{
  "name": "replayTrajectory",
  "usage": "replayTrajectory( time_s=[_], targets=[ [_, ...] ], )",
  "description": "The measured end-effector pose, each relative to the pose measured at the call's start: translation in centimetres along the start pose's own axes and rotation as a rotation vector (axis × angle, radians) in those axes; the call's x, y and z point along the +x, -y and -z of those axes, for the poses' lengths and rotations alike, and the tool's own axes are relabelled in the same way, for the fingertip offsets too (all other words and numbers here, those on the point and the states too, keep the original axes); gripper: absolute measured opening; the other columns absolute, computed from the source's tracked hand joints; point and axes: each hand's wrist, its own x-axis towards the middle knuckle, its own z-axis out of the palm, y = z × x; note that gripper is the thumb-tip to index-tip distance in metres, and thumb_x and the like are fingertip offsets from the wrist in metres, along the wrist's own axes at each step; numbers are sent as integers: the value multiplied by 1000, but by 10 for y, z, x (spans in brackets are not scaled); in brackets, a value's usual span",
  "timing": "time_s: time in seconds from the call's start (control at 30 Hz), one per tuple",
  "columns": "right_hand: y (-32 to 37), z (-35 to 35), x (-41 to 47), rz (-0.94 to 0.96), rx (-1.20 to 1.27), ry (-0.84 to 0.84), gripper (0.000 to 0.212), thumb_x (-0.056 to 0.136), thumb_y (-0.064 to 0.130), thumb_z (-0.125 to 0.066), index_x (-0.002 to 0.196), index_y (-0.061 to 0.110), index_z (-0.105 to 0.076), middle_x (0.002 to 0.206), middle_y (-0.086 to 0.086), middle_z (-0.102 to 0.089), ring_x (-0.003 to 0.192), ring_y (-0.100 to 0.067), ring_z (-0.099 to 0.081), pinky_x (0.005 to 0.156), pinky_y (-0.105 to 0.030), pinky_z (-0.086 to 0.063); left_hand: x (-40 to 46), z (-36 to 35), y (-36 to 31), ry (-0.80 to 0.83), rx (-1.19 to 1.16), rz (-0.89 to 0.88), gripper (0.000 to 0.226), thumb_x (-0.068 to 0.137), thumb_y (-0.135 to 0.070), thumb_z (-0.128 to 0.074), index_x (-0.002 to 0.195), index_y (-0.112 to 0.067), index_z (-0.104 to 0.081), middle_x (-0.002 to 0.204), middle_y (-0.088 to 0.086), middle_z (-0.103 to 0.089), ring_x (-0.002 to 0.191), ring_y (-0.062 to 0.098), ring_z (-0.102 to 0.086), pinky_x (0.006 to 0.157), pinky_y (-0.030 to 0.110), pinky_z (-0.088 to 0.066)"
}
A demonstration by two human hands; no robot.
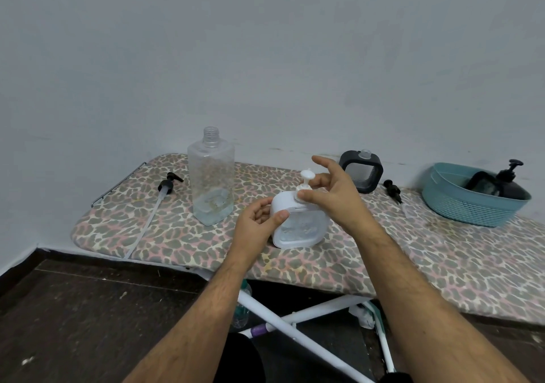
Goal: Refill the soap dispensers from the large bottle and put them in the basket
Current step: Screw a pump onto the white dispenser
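Note:
A white square soap dispenser (300, 226) stands on the ironing board (177, 235) with its white pump (306, 177) in its neck. My left hand (256, 223) grips the dispenser's left shoulder. My right hand (330, 191) pinches the pump collar with thumb and fingers, index finger raised. The large clear bottle (211, 176) stands uncapped to the left, a little liquid in its bottom. Its black pump (168, 185) with a long tube lies at far left. A black dispenser (361, 173) stands uncapped behind my right hand.
A teal basket (472, 205) at the right holds two black dispensers (507, 185). A small black pump (393, 189) lies between the black dispenser and the basket. The board's white legs (295, 323) cross below, over a dark floor. A wall runs close behind.

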Motion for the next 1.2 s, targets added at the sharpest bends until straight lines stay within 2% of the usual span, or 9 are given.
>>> replayTrajectory(
  time_s=[0.07, 0.2, 0.3, 0.4, 0.6, 0.8, 1.0, 1.1, 1.2],
  targets=[
    [-1, -2, 0, 2, -46, 0, 85, 75, 13, -86, 145, 27, -41, 98, 3, -60, 92, -6, -59, 89, -24, -46, 0, 0, 0, 4, -3, -2, 49, 66, -38, -80, 111, -27, -65, 109, 6, -72, 99, 23, -71, 83, 46, -59],
    [-3, 0, 1, -46, 36, 140, 83, 84, 11, -77, 151, 31, -32, 117, 1, -71, 118, -12, -60, 101, -30, -45, 0, 1, 0, -1, -3, 1, 49, 65, -41, -81, 110, -29, -65, 110, 5, -72, 99, 23, -71, 82, 45, -59],
    [-2, 1, -1, -44, -2, 41, 78, 81, 9, -80, 147, 25, -42, 99, 2, -71, 107, -12, -64, 96, -30, -47, 0, 1, 1, -4, 2, 4, 56, 61, -49, -88, 109, -31, -66, 108, 3, -73, 98, 21, -71, 80, 43, -60],
    [0, -8, -2, -9, -96, -70, 81, 72, 18, -88, 142, 28, -47, 104, 3, -62, 100, -3, -60, 91, -23, -48, 0, 1, 1, -4, -4, 5, 55, 63, -47, -87, 111, -29, -66, 108, 4, -72, 98, 22, -72, 78, 42, -60],
    [-1, -1, 0, -39, 87, 125, 86, 85, 1, -74, 153, 28, -28, 107, -3, -75, 103, -17, -69, 89, -29, -54, 0, 1, 2, -10, -15, 7, 50, 67, -42, -87, 110, -28, -66, 109, 5, -72, 99, 23, -71, 80, 41, -59],
    [13, 0, 0, -30, -160, 56, 85, 76, 12, -85, 147, 27, -40, 105, 18, -62, 92, 11, -59, 73, -4, -47, 1, 1, 3, -10, -10, -2, 48, 67, -40, -81, 110, -27, -66, 110, 5, -72, 99, 23, -71, 78, 37, -59],
    [15, -7, -6, -23, -242, -37, 97, 75, 21, -87, 152, 30, -30, 106, 10, -59, 90, 3, -58, 77, -17, -45, 1, 1, 2, -3, -31, 19, 54, 65, -40, -79, 114, -22, -66, 110, 4, -73, 100, 23, -71, 84, 44, -59],
    [16, 3, -4, -80, -149, 100, 98, 82, 12, -81, 156, 31, -21, 96, 16, -70, 95, -10, -66, 80, -18, -52, 0, 1, 2, 6, -28, 25, 57, 65, -42, -79, 117, -23, -65, 112, 4, -73, 102, 24, -71, 83, 48, -58],
    [15, 11, 3, -107, -113, 221, 95, 84, 5, -77, 157, 30, -20, 101, 13, -76, 109, -5, -66, 96, -26, -54, 0, 1, 3, 13, -35, 34, 57, 66, -41, -79, 119, -23, -65, 112, 3, -72, 101, 24, -71, 81, 50, -59]
  ],
)
